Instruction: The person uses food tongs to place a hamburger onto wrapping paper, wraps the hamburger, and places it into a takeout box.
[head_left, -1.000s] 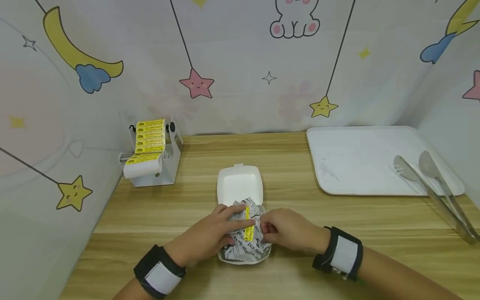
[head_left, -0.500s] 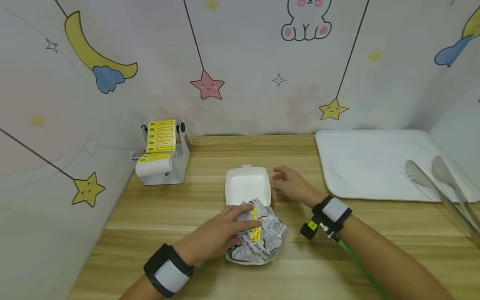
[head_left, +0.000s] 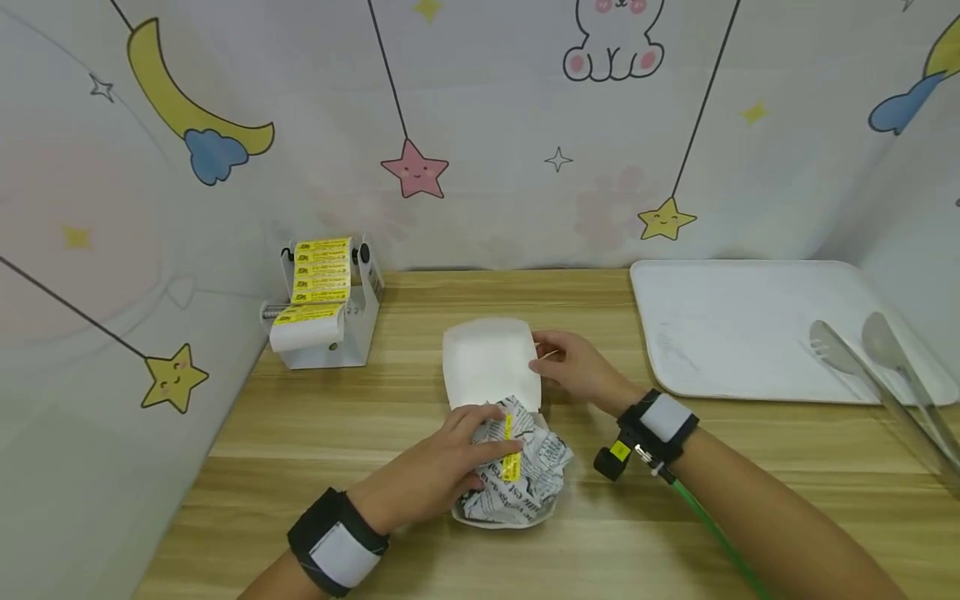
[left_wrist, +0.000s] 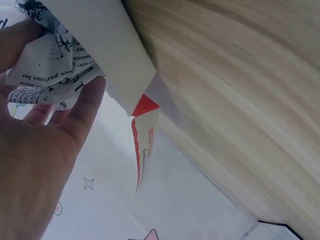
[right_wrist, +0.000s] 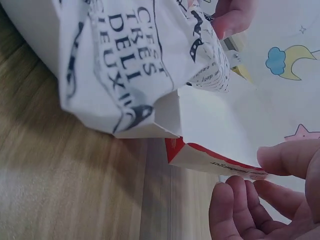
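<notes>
A white hamburger box [head_left: 487,367] stands open on the table, with red trim and print on the side of its lid [right_wrist: 215,125]. A newsprint-patterned paper bundle [head_left: 536,475] lies in its base; a yellow label strip [head_left: 511,467] is stuck on top, and loose paper spills over the right rim. My left hand [head_left: 431,467] rests on the bundle with fingers spread, partly covering the label. With thumb and fingers, my right hand [head_left: 577,367] pinches the right edge of the lid, which is tilted up. What the paper wraps is hidden.
A label dispenser [head_left: 326,308] with a roll of yellow labels stands at the back left. At the back right is a white tray [head_left: 750,325], with metal tongs [head_left: 885,383] lying across its front edge. Patterned cloth walls [head_left: 487,217] bound the table.
My right hand has left the paper, gone up to the lid's right edge and taken hold of it. The lid has begun to tilt up. My left hand stays on the bundle.
</notes>
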